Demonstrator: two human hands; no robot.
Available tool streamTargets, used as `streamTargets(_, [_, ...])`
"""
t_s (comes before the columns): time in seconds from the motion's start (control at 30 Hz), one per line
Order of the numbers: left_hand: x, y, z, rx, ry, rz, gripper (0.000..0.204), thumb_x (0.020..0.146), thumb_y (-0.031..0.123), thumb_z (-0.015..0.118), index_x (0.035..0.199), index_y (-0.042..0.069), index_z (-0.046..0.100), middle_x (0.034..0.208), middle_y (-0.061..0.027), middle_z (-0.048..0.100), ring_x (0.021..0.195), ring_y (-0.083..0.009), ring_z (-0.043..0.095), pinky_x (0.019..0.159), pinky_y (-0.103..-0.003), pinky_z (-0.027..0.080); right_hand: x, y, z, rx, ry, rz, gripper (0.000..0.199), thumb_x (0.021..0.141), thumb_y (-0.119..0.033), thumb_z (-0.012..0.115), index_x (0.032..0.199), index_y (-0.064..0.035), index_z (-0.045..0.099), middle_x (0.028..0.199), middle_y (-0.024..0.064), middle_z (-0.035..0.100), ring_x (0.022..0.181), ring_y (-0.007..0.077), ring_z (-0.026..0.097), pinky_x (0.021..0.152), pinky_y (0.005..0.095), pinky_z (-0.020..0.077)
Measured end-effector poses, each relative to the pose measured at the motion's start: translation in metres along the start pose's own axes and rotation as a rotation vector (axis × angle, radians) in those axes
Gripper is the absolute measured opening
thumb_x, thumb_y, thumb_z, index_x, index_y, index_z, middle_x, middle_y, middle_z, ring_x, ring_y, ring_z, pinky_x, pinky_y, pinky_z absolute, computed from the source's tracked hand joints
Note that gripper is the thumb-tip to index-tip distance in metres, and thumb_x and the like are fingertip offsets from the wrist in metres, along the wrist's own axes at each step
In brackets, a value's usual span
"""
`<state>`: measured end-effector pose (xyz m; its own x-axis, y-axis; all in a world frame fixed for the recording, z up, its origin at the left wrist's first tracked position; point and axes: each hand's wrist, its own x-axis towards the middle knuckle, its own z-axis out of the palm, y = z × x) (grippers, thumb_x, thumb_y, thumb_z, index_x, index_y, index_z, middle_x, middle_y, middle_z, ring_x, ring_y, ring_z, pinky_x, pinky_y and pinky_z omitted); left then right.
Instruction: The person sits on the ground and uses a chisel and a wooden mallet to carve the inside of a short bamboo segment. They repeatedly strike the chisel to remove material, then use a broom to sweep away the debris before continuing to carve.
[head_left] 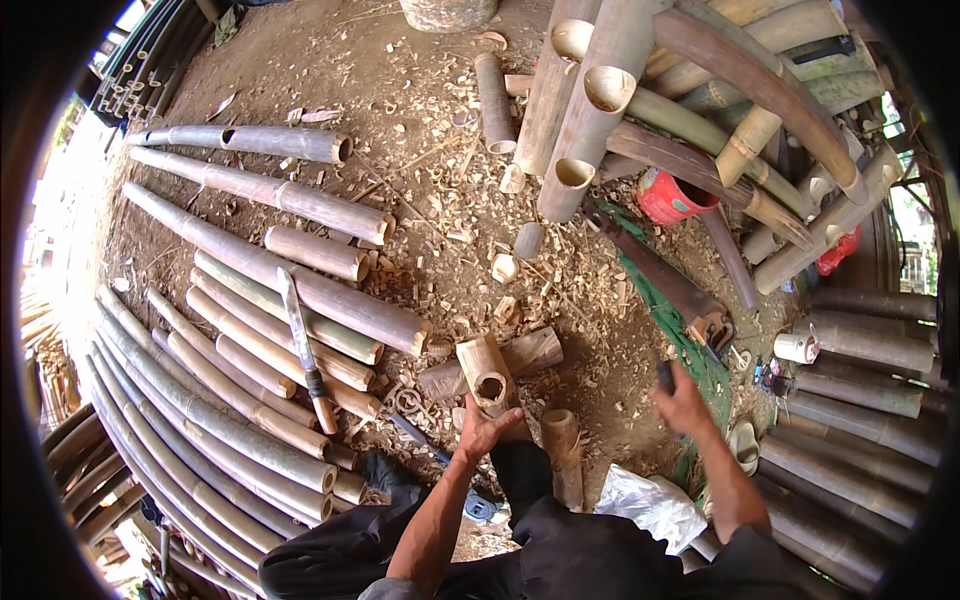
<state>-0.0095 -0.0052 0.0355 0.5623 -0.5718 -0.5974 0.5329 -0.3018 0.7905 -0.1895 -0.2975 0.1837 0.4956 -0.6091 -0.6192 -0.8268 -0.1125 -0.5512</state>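
In front of me a short bamboo piece (481,355) with a hole cut in its side leans across a short round log (539,350). My left hand (485,428) is closed around the bamboo's near end, just below the hole. Off to the right, my right hand (683,402) is raised and apart from the bamboo. Its fingers are wrapped round a dark tool (665,376), of which only a blunt dark end shows; its kind is unclear. A second short bamboo piece (562,450) lies beside my leg.
Bamboo poles (270,270) lie in rows at left, a long knife (298,325) on top. Notched poles (590,110), a red bucket (668,197) and a dark beam (665,270) are at far right. More bamboo (850,430) stacks right, near a plastic bag (650,508). Chips litter the ground.
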Motion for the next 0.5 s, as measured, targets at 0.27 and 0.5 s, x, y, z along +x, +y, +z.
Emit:
streamTargets(0.27, [-0.001,0.018,-0.001,-0.009,-0.084,-0.002,0.080,0.073,0.024,0.085,0.133,0.001,0.039,0.124,-0.0107,0.054,0.113,-0.0230,0.053,0.099,-0.036,0.043,-0.026,0.051,0.114,-0.146,0.210,-0.333,0.046,0.084,-0.024,0.065,0.117,0.0007,0.045,0.081,0.0188,0.057,0.077,0.0438,0.058,0.071,0.0478,0.0479])
streamTargets(0.5, [-0.005,0.027,-0.005,-0.054,-0.086,-0.055,0.083,0.071,0.022,0.086,0.132,0.000,0.035,0.123,-0.0126,0.055,0.112,-0.0232,0.054,0.097,-0.036,0.045,-0.029,0.030,0.139,-0.101,0.029,0.016,0.052,0.082,-0.031,0.069,0.120,-0.0026,0.047,0.098,0.0245,0.064,0.091,0.0444,0.062,0.076,0.0477,0.0498])
